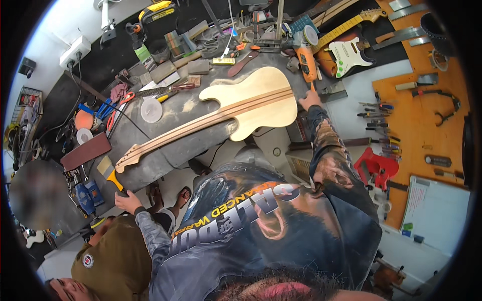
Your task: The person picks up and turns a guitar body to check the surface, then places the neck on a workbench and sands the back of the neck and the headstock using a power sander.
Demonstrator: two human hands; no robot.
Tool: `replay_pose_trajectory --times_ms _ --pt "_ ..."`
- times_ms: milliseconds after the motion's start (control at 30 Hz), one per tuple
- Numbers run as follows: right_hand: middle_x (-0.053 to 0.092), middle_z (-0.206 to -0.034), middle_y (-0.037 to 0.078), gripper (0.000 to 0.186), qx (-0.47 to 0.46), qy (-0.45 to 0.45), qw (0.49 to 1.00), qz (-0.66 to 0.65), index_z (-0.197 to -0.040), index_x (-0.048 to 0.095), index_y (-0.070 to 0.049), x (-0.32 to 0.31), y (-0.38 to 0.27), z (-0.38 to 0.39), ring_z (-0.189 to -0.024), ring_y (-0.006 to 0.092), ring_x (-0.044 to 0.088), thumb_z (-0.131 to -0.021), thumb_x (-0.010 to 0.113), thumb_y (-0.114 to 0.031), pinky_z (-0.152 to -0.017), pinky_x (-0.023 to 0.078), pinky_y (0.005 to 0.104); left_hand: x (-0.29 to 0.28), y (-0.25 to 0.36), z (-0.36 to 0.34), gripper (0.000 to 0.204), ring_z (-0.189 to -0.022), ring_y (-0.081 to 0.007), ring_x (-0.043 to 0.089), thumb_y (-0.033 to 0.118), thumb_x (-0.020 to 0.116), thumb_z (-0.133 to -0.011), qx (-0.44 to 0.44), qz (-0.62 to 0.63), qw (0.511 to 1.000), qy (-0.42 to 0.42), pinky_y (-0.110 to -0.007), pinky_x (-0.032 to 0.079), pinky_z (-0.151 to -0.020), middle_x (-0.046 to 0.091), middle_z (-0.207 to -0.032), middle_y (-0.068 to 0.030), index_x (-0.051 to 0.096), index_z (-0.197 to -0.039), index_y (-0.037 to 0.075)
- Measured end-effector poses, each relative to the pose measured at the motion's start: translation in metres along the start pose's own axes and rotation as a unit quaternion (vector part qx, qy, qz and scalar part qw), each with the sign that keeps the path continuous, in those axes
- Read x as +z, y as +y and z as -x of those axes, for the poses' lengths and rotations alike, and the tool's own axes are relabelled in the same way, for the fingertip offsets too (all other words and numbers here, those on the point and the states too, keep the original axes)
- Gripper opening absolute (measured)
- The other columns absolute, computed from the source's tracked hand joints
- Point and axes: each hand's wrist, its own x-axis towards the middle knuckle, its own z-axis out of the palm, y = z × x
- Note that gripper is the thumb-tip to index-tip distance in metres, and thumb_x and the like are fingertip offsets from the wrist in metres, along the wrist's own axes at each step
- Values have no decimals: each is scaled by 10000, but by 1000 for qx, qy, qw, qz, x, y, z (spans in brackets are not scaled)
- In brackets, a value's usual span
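A pale wooden guitar body and neck (261, 103) with darker centre stripes lies across the grey bench (196, 145). My left hand (125, 199), low at the left, has its fingers apart just below a yellow-handled paintbrush (108, 170); whether it touches the handle is unclear. My right hand (310, 100), right of the guitar body, is closed on the lower end of an orange power tool (306, 62); a round pad (310, 34) shows above it. A white disc (150, 109) and a maroon sanding block (85, 150) lie left of the guitar.
A person in olive clothing (110, 251) is beside me at lower left. Blocks and tools crowd the bench's back, with a sunburst guitar (346, 55) at upper right. A wooden tool board (427, 130), red object (376, 165) and whiteboard (432, 215) are rightward. A cord crosses the bench.
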Motion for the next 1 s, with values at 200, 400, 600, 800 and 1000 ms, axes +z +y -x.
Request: replay_pose_trajectory --times_ms 200,400,600,800,1000 --pt "573 -1481 297 1066 -31 92 985 -145 -1471 541 12 -44 56 -174 -1372 469 585 -705 926 -620 -1128 512 553 -34 75 106 708 -1365 -447 504 136 805 -847 58 -8 998 -14 -540 408 -1155 566 -1429 -224 536 -1498 63" --pt "654 -1383 347 1137 -90 49 979 -174 -1352 587 148 -18 18 -258 -1305 478 645 -649 943 -672 -1112 510 518 -41 166 266 592 -1301 -433 549 96 777 -806 116 76 978 -156 -513 419 -1136 638 -1301 -204 609 -1368 20" --pt "695 -1341 312 1018 -103 59 963 -244 -1275 636 101 -15 7 -248 -1276 482 661 -653 957 -639 -1097 514 540 -69 259 344 541 -1276 -409 597 113 789 -875 103 98 906 -399 -474 487 -1110 564 -1393 -217 598 -1376 39" --pt "603 -1372 330 961 -199 66 922 -326 -1340 567 123 -28 41 -222 -1317 490 593 -729 971 -500 -1113 480 529 -87 306 361 479 -1074 -327 664 201 768 -956 89 120 898 -414 -453 542 -1002 585 -1307 -174 604 -1383 63" --pt "575 -1411 312 982 -256 162 898 -319 -1465 492 112 -44 79 -164 -1346 479 556 -785 957 -423 -1151 452 516 -88 337 355 449 -1104 -357 676 196 762 -954 143 109 885 -429 -461 553 -976 602 -1272 -169 616 -1356 61"
